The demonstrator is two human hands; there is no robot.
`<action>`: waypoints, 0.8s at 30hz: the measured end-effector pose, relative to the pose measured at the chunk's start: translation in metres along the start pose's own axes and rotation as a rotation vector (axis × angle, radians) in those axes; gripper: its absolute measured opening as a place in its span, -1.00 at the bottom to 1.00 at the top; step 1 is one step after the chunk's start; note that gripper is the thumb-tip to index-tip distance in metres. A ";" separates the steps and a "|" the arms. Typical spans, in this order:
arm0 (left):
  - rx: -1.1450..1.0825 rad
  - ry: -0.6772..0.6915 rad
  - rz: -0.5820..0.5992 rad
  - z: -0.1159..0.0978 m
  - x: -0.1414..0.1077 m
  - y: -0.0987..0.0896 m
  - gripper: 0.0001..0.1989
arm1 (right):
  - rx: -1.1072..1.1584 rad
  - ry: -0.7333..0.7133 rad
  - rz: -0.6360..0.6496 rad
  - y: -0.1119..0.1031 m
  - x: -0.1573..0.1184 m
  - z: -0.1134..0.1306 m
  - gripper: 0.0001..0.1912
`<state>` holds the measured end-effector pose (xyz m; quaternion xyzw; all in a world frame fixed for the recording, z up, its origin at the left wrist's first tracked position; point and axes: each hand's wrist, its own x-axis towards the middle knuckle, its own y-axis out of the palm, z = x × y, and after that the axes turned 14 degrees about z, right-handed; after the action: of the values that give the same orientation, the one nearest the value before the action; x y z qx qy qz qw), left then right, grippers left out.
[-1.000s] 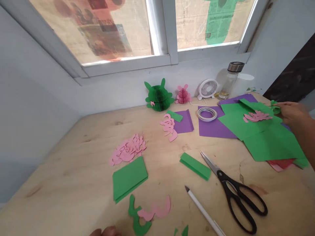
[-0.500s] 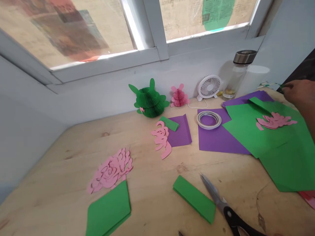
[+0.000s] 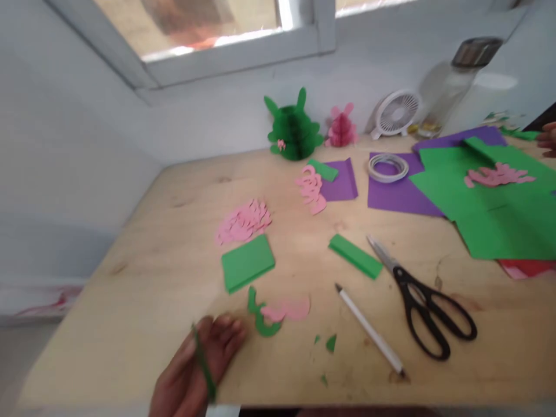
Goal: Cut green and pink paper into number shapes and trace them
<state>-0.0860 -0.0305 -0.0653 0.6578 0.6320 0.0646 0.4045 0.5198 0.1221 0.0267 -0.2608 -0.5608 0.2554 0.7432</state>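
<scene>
My left hand (image 3: pixel 197 362) rests palm up at the front left of the table, its fingers curled. A thin green paper piece (image 3: pixel 203 362), seen edge-on and blurred, is held under the thumb. Just right of these fingers lie a curved green cut-out (image 3: pixel 263 318) and a pink paper cut-out (image 3: pixel 289 308). At the far right edge my right hand (image 3: pixel 548 139) is partly cut off and blurred. Its fingers look apart and hold nothing visible. Close to them are green paper scraps (image 3: pixel 523 134). A folded green paper (image 3: pixel 248 263) lies beyond my left hand.
Black-handled scissors (image 3: pixel 428 310) and a white pen (image 3: pixel 371 331) lie front right. Pink cut-outs (image 3: pixel 245 221), a tape roll (image 3: pixel 388 168), and green sheets (image 3: pixel 499 226) are farther back. Along the wall stand a green paper figure (image 3: pixel 295 133), a pink one (image 3: pixel 341 128), a fan (image 3: pixel 396 114) and a glass bottle (image 3: pixel 456 87).
The view has tilted down and left, bringing my left hand with the green paper, the pen and small scraps into sight. My right hand has shifted to the right edge, beside green scraps.
</scene>
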 end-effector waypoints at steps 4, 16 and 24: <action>-0.028 0.052 0.168 -0.001 0.004 0.021 -0.87 | 0.216 0.125 0.441 -0.043 -0.061 0.084 -0.32; -0.001 0.120 0.537 -0.001 -0.004 0.038 -0.87 | 0.484 -0.573 0.877 -0.099 -0.252 0.263 -0.65; 0.037 -0.054 0.522 -0.001 0.008 0.054 -0.90 | 0.289 -0.446 0.854 -0.099 -0.307 0.322 -0.56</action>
<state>-0.0429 -0.0162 -0.0356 0.8075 0.4308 0.1374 0.3787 0.1429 -0.1247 -0.0459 -0.3005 -0.5080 0.6614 0.4628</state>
